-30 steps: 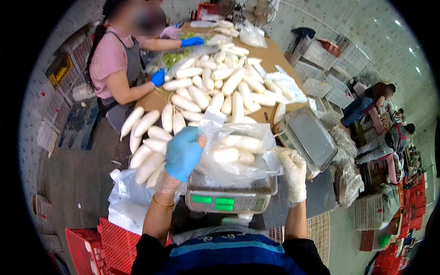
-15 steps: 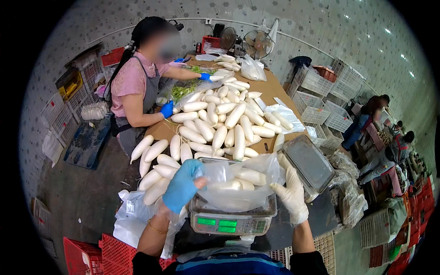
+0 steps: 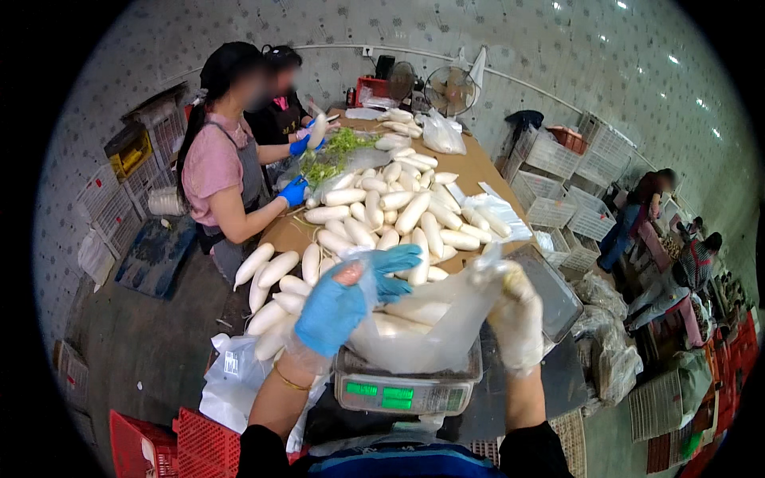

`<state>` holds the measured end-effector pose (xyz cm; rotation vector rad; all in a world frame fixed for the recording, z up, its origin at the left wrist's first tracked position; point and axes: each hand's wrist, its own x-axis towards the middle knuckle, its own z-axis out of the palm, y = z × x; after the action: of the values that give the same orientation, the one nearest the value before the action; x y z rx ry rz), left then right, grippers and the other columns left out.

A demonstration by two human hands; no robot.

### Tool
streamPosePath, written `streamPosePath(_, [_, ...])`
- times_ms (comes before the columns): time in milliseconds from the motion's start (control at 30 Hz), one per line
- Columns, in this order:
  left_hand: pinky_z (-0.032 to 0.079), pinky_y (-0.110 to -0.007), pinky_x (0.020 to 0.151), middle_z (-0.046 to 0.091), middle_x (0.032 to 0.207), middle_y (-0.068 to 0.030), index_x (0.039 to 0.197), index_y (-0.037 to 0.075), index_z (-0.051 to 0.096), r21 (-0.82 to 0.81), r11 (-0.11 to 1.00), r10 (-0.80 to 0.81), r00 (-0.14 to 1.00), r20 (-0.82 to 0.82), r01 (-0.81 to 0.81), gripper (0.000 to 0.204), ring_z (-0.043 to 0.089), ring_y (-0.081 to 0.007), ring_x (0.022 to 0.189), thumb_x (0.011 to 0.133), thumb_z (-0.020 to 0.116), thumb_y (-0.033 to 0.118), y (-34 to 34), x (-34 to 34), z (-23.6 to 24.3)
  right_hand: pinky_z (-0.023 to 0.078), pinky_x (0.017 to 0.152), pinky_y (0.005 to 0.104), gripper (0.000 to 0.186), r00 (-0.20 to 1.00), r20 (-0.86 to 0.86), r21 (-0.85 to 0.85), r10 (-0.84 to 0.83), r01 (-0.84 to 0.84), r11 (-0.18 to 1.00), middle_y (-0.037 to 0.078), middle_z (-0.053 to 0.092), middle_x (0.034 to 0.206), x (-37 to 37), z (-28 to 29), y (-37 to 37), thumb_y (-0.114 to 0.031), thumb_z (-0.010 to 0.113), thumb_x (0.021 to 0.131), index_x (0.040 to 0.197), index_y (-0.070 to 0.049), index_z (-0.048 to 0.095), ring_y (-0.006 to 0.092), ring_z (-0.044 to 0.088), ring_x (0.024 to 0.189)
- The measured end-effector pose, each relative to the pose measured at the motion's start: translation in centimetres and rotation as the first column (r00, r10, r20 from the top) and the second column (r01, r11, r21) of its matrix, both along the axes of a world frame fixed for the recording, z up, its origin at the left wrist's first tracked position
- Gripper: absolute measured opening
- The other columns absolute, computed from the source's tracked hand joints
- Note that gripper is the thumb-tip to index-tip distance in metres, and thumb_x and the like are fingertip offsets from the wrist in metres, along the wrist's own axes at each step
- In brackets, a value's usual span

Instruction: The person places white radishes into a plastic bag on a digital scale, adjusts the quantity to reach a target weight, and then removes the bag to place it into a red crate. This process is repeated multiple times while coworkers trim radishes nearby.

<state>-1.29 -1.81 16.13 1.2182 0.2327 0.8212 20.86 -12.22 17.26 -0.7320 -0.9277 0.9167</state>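
A clear plastic bag [image 3: 434,344] with several white radishes [image 3: 396,325] in it rests on a digital scale [image 3: 414,396]. My right hand [image 3: 516,319], in a whitish glove, is closed on the bag's gathered upper edge and pulls it up. At the bag's left side is my left hand [image 3: 339,307] in a blue glove; its fingers stretch out to the right and the bare thumb pokes through. Bag film lies against that palm. Beyond the scale, a large heap of white radishes [image 3: 398,199] covers the table [image 3: 476,159].
Across the table at left, a co-worker [image 3: 219,171] in blue gloves lifts a radish beside cut greens [image 3: 323,163]; another person [image 3: 279,99] stands behind. A metal tray [image 3: 550,291] sits right of the scale. Plastic bags [image 3: 239,382] hang at the left, and red crates [image 3: 207,442] stand below.
My right hand has closed on the bag's edge and drawn it upward. My left hand has turned and stretched its fingers rightward. The co-worker has raised a radish; a second person has come into view.
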Motion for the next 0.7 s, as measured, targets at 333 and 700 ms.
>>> streamPosePath(333, [0.053,-0.032,0.070,0.066,0.090,-0.0112,0.101,0.002,0.060,-0.055,0.950,-0.308,0.951,0.011,0.308,0.055,0.066,-0.0215,0.079,0.097,0.043,0.054,0.8,2.1,-0.2,0.038,0.105,0.0326,0.053,0.811,0.569,-0.143,0.136,-0.066,0.988,0.017,0.052,0.134,-1.2,0.5,0.2,-0.015,0.065,0.087,0.133,0.006,0.049,0.0231,0.050,0.125])
streamPosePath(700, [0.051,-0.032,0.070,0.068,0.098,-0.0155,0.101,-0.002,0.066,-0.136,0.825,-0.530,0.834,0.157,0.549,0.063,0.063,-0.0222,0.073,0.094,0.047,0.057,2.4,3.1,-2.5,0.048,0.087,0.0270,0.035,0.951,0.226,-0.278,0.212,-0.146,0.949,0.008,0.063,0.110,-1.0,-0.6,1.4,-0.027,0.061,0.094,0.112,0.002,0.061,0.0153,0.060,0.099])
